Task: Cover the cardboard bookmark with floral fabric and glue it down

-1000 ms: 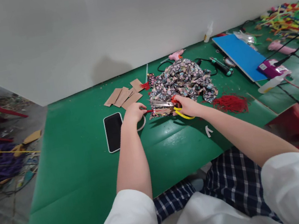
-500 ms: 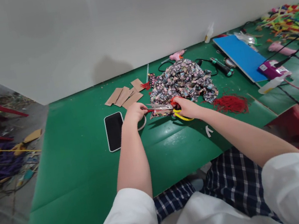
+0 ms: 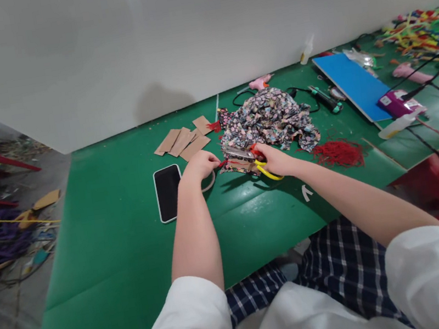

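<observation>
Left grip [image 3: 203, 164] — pinching red strands [image 3: 223, 163]; right grip [image 3: 272, 158] — wrapped around scissors' [image 3: 248, 155] handles.

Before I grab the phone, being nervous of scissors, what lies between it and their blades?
In the head view: the left hand, pinching red strands, and a pale ring partly hidden.

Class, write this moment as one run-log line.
left hand: pinches red strands; right hand: holds scissors; crumpled floral fabric: beyond scissors

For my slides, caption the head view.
Right hand holding scissors, left hand pinching red strands, near crumpled floral fabric on a green table.
</observation>
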`<action>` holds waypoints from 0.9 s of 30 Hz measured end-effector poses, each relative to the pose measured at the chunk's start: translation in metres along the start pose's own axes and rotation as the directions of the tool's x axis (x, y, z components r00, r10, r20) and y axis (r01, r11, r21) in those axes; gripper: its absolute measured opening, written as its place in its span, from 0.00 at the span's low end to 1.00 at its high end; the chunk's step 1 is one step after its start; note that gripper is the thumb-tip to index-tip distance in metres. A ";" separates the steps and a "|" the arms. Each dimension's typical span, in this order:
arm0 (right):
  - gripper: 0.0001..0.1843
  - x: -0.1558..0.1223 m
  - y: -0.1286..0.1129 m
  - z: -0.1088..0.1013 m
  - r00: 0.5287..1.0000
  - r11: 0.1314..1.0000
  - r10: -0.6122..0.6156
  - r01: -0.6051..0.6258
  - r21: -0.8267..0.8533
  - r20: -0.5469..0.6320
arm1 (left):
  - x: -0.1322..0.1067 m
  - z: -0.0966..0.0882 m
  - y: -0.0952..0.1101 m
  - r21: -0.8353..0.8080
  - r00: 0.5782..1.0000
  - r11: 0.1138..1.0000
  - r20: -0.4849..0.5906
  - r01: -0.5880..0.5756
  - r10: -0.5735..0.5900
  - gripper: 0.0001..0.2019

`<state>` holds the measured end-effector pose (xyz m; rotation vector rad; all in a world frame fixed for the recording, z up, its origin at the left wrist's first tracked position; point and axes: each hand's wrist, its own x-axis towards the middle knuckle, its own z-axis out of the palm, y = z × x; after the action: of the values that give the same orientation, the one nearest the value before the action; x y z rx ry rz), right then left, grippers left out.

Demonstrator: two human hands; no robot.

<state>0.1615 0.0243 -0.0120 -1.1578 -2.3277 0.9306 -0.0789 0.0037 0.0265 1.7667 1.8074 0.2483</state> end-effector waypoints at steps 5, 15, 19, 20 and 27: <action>0.15 -0.005 -0.011 -0.008 0.995 0.983 0.086 -0.092 0.161 0.047 | -0.004 -0.004 0.004 -0.051 0.998 0.998 0.036 -0.043 0.045 0.08; 0.12 -0.031 -0.035 -0.028 0.949 0.960 0.152 -0.208 0.186 0.276 | -0.045 -0.032 0.030 -0.033 0.939 0.996 0.331 -0.088 0.094 0.06; 0.15 -0.038 -0.041 -0.027 0.942 0.973 0.212 -0.228 0.031 0.261 | -0.043 -0.028 0.033 0.124 0.909 0.992 0.414 -0.006 -0.046 0.04; 0.16 -0.040 -0.040 -0.030 0.943 0.973 0.224 -0.230 -0.001 0.247 | -0.041 -0.026 0.032 0.146 0.901 0.989 0.428 0.010 -0.072 0.04; 0.23 -0.064 -0.017 -0.085 0.771 0.846 0.409 -0.521 0.116 0.488 | -0.041 -0.031 0.040 0.251 0.940 0.968 0.326 0.015 -0.099 0.13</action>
<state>0.2394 -0.0015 0.0572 -1.5895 -2.1745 1.7843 -0.0633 -0.0237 0.0838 1.7864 1.6894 -0.3001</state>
